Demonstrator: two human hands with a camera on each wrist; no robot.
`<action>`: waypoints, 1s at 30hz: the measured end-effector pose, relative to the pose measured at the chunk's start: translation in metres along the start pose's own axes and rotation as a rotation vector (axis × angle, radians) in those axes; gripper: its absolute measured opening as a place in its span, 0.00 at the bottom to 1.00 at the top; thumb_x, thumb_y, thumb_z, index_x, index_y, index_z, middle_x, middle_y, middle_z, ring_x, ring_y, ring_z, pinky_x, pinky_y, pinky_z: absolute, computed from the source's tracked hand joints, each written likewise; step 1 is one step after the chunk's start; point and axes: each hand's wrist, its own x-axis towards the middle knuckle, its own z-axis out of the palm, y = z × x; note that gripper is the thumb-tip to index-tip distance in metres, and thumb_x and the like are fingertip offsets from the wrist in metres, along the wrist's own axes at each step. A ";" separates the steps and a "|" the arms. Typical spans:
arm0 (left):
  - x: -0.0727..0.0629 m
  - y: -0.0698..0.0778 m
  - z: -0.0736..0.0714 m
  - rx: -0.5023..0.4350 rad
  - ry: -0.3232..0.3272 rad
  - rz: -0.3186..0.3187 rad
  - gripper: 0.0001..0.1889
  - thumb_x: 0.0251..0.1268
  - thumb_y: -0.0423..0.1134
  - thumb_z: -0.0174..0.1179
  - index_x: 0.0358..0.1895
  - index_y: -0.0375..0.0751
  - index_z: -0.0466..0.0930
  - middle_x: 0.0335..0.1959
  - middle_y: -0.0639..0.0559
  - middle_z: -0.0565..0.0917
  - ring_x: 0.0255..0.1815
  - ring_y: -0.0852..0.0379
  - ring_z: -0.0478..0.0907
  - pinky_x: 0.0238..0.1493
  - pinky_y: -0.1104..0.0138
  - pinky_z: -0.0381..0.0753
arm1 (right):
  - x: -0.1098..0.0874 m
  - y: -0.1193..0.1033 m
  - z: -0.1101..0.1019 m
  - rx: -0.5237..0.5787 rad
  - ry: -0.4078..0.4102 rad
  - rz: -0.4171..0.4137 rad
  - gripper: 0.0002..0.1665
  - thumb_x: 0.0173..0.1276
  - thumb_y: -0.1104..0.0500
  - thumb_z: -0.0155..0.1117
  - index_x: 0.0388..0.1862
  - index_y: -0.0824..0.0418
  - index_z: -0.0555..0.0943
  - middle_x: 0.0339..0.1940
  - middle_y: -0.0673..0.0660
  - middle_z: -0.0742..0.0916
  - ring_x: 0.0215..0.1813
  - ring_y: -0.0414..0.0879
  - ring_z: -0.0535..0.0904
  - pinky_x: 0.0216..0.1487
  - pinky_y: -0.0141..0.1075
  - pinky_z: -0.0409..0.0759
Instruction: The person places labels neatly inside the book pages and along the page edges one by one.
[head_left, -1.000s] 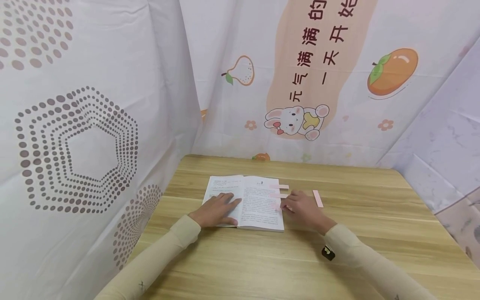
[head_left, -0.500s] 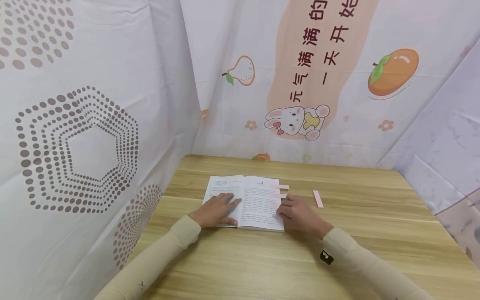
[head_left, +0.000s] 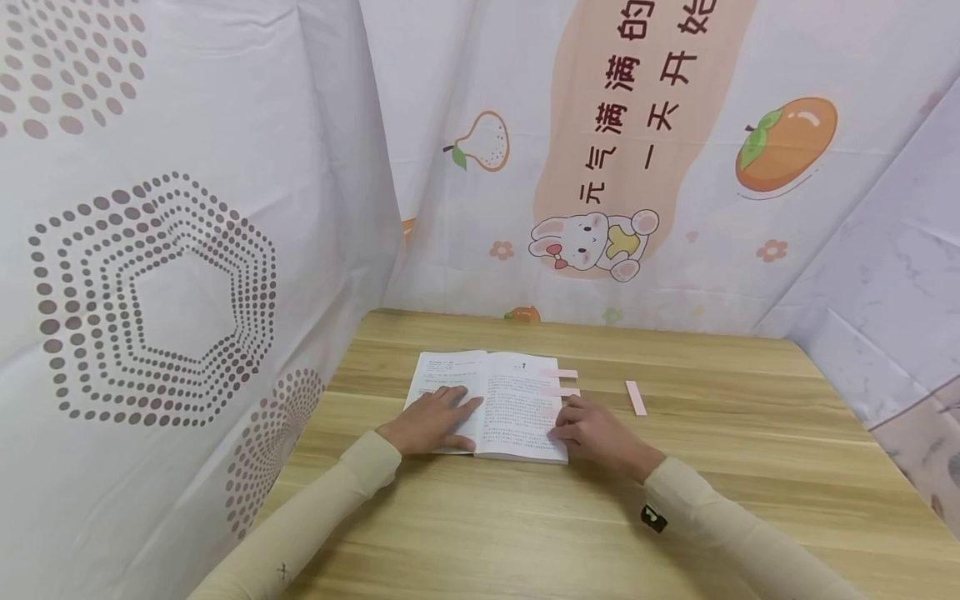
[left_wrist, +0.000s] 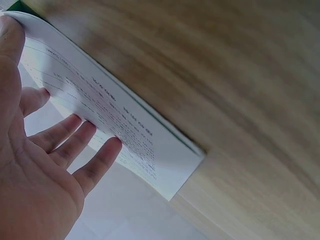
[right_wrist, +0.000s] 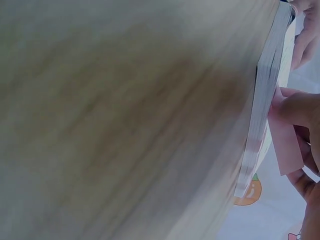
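An open book (head_left: 517, 446) with printed pages lies on the wooden table. My left hand (head_left: 433, 419) rests on its left page, fingers spread; in the left wrist view the fingertips (left_wrist: 113, 145) touch the print. At the right page's outer edge is my right hand (head_left: 603, 435). Its thumb and fingers pinch a pink sticky tab (right_wrist: 286, 150), seen in the right wrist view beside the page edges. Higher on that page, two pink tabs (head_left: 564, 373) stick out past the edge. The right hand covers part of the lower right page edge.
One more pink strip (head_left: 636, 398) lies on the table (head_left: 720, 383), right of the book. A printed curtain (head_left: 480, 250) hangs behind the table's far edge, and a dotted white curtain (head_left: 330, 167) hangs along the left side.
My right hand has shifted slightly left and nearer to me along the page's right edge. The left hand, the book and the loose strip stay where they were.
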 end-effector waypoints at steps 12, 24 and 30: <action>0.001 -0.001 0.001 0.003 -0.001 0.009 0.45 0.67 0.70 0.54 0.80 0.45 0.63 0.75 0.35 0.67 0.72 0.36 0.68 0.62 0.42 0.75 | 0.004 -0.007 -0.004 -0.105 -0.130 0.010 0.15 0.58 0.68 0.79 0.44 0.57 0.92 0.38 0.50 0.82 0.43 0.46 0.72 0.48 0.38 0.76; 0.001 -0.002 0.001 0.030 0.017 0.021 0.45 0.67 0.70 0.53 0.79 0.45 0.64 0.74 0.36 0.68 0.70 0.39 0.70 0.60 0.45 0.77 | 0.005 -0.011 -0.003 -0.103 -0.148 0.042 0.10 0.66 0.65 0.71 0.46 0.59 0.92 0.37 0.50 0.81 0.42 0.47 0.70 0.48 0.42 0.74; 0.002 -0.002 0.001 0.024 0.016 0.024 0.45 0.67 0.70 0.54 0.79 0.45 0.64 0.74 0.36 0.69 0.70 0.39 0.70 0.59 0.45 0.78 | 0.004 -0.011 -0.002 -0.050 -0.123 0.084 0.10 0.68 0.66 0.69 0.47 0.63 0.91 0.38 0.53 0.81 0.44 0.48 0.73 0.50 0.41 0.75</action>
